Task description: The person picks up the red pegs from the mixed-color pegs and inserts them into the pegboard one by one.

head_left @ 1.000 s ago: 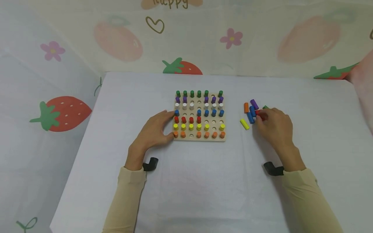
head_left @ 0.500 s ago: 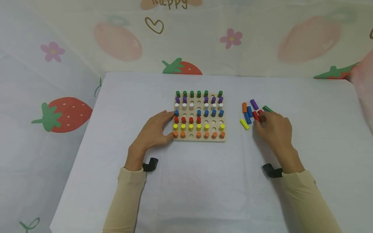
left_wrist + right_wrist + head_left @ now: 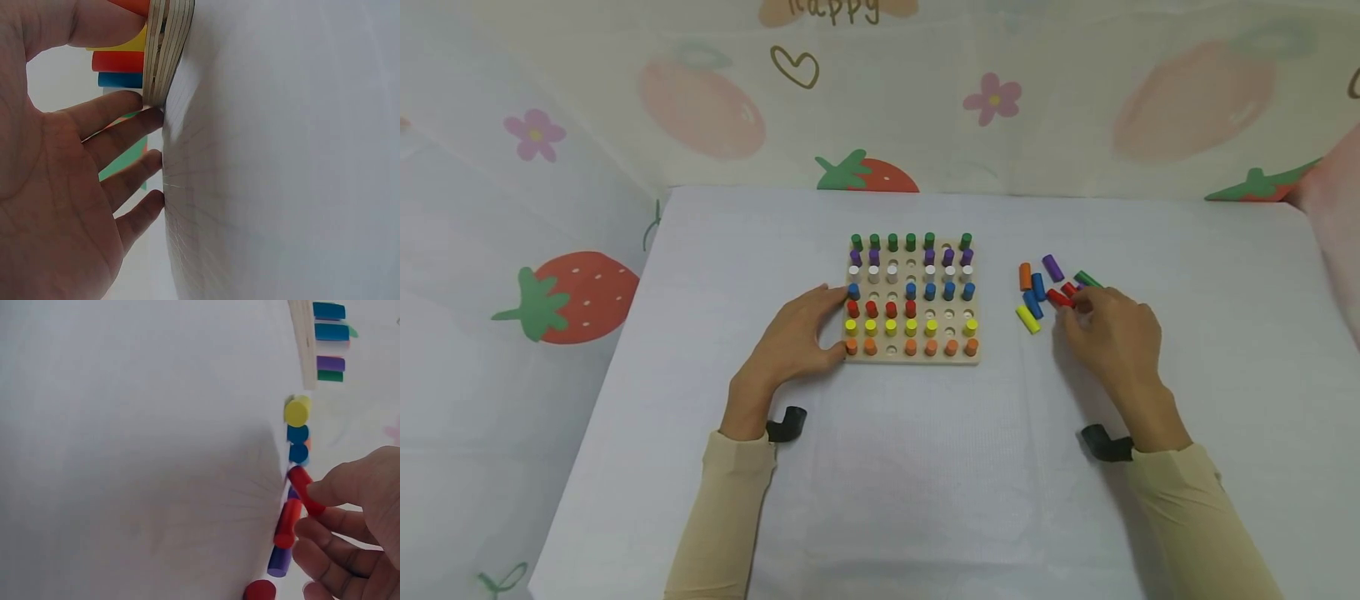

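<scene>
Red peg has turned more crosswise, pinched at right hand's fingertips; probably light, stiff, slick, best gripped mid-length. Left hand, fingers wide, touches board.

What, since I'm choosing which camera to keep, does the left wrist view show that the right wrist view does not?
Only the left wrist view shows the left hand, touching the board, and a standing red peg. Only the right wrist view shows the right hand, pinching a loose red peg, and a loose yellow peg. Both show part of the board and the white table.
</scene>
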`<state>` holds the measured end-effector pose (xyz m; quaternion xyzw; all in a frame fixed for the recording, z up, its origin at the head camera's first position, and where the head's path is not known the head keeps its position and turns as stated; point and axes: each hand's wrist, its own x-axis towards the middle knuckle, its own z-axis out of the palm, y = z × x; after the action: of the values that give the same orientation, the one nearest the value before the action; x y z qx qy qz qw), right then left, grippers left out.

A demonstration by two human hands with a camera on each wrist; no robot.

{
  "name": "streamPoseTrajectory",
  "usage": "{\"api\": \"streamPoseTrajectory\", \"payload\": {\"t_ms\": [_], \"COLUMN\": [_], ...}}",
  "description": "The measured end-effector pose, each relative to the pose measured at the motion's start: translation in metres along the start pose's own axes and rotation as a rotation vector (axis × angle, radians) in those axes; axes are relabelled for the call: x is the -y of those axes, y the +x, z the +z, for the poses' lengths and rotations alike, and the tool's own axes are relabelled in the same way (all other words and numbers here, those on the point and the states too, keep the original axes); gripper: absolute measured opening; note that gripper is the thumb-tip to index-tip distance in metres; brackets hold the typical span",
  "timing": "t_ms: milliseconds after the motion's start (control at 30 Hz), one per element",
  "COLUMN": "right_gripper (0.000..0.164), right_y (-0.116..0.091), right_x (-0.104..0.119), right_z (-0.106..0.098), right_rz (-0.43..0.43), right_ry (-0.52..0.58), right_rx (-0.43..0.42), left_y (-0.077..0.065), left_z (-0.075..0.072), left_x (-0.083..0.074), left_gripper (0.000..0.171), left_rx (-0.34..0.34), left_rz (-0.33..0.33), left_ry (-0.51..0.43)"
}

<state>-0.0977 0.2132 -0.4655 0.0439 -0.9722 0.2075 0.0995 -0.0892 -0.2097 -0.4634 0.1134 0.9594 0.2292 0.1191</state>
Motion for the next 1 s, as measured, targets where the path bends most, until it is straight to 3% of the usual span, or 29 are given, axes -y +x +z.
{"api": "streamPoseTrajectory", "payload": {"t_ms": [200,567,867,1000], "right_gripper": [0.026,0.024,0.019,0.016], "right_y": [0.000,-0.001,0.002,0.005], "right_x": [0.003,0.013,0.018,0.024], "right_z": [-0.006,-0.010,-0.010,-0.010], "right_rz": [0.003,-0.032,-0.152,-0.202], "right_ry": [0.073,0.078,0.119,0.143], "right_rx": [-0.013,-0.001,-0.062,-0.051], "left_y": [0.001,0.002,0.001,0.002], "left_z": [0.000,0.002,0.002,0.001], "left_x": [0.001,0.002,0.001,0.002], "left_gripper": [0.083,0.082,0.084,0.083], "left_rx": [-0.017,-0.006,-0.001,0.002], "left_rz": [0.013,0.012,0.002,-0.002], "left_ry": [-0.013,-0.004,-0.006,-0.006]}}
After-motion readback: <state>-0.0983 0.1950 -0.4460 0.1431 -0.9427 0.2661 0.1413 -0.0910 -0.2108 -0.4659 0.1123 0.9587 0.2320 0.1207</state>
